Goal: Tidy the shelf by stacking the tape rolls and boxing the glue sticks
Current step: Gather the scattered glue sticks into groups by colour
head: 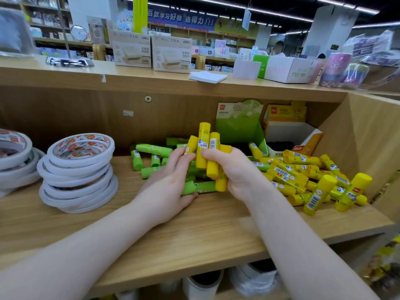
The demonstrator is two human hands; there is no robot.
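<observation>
Loosely, green glue sticks (pixel 154 149) lie between tape rolls (pixel 79 172) and green box (pixel 239 126).

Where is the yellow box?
In the head view, the yellow box stands at the back right of the shelf, beside the green box and behind the loose yellow glue sticks.
</observation>
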